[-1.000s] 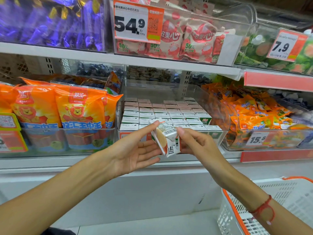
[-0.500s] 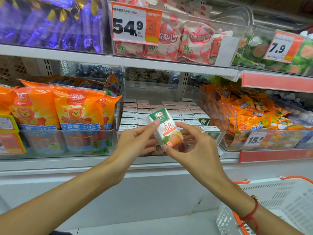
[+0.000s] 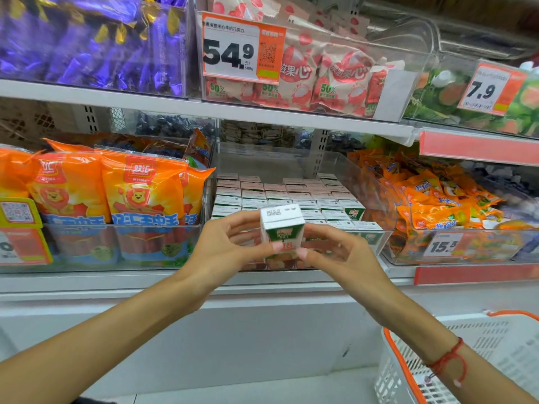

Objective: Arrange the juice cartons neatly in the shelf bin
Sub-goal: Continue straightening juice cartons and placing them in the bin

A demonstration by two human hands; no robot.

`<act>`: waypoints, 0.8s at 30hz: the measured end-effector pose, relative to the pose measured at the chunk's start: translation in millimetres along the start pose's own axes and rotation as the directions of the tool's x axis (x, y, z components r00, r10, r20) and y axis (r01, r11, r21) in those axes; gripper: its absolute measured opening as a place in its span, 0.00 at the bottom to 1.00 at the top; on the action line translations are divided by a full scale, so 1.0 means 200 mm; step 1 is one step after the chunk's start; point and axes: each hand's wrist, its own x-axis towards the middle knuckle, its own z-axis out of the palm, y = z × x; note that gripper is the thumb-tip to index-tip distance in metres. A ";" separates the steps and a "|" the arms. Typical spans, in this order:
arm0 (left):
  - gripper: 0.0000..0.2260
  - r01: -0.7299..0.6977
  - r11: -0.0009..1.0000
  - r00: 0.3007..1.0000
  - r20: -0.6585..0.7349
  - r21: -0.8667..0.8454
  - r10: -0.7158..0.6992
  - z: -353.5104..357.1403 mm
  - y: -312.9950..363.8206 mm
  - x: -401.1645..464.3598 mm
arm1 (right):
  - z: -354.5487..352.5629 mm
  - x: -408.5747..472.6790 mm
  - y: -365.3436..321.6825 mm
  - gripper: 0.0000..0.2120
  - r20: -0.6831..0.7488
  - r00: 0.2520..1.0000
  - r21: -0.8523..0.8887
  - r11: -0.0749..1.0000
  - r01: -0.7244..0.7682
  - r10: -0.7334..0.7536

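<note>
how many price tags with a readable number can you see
3: the 54.9 tag on the upper middle bin, the 7.9 tag upper right, the 15.5 tag lower right. Others at left are cut off.

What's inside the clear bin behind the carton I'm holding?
The bin holds rows of upright juice cartons, white tops showing. The held carton and both hands cover the front middle rows.

Bright, even store light falls from above, with soft, faint shadows. Glare streaks the clear bin (image 3: 376, 182) walls. Wide-angle bending curves the shelf (image 3: 204, 107) edges; the carton (image 3: 281, 223) print is slightly blurred.
</note>
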 end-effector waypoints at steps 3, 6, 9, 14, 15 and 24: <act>0.21 -0.224 0.957 0.975 0.033 0.185 0.222 0.00 -0.01 -0.02 | -0.02 0.00 0.00 0.15 -0.043 0.997 0.047 0.996 0.071 -0.069; 0.19 -0.468 0.763 0.872 0.094 0.446 0.480 0.00 -0.01 -0.03 | -0.03 -0.01 0.00 0.13 -0.073 0.988 0.052 0.989 0.141 -0.137; 0.19 -0.588 0.642 0.788 0.171 0.491 0.591 0.00 -0.02 -0.04 | -0.05 -0.01 0.00 0.12 -0.083 0.980 0.017 0.984 0.180 -0.178; 0.21 -0.487 0.791 0.869 0.112 0.371 0.482 0.02 -0.04 -0.04 | -0.06 -0.02 -0.01 0.17 -0.002 0.978 -0.094 0.974 0.207 -0.208; 0.20 -0.436 0.846 0.898 0.094 0.307 0.429 0.03 -0.04 -0.04 | -0.06 -0.02 -0.01 0.19 0.009 0.975 -0.119 0.968 0.222 -0.222; 0.21 -0.119 0.993 0.985 0.132 0.027 0.114 0.09 -0.04 0.01 | -0.03 0.01 0.03 0.19 -0.016 0.959 -0.098 0.955 0.279 -0.282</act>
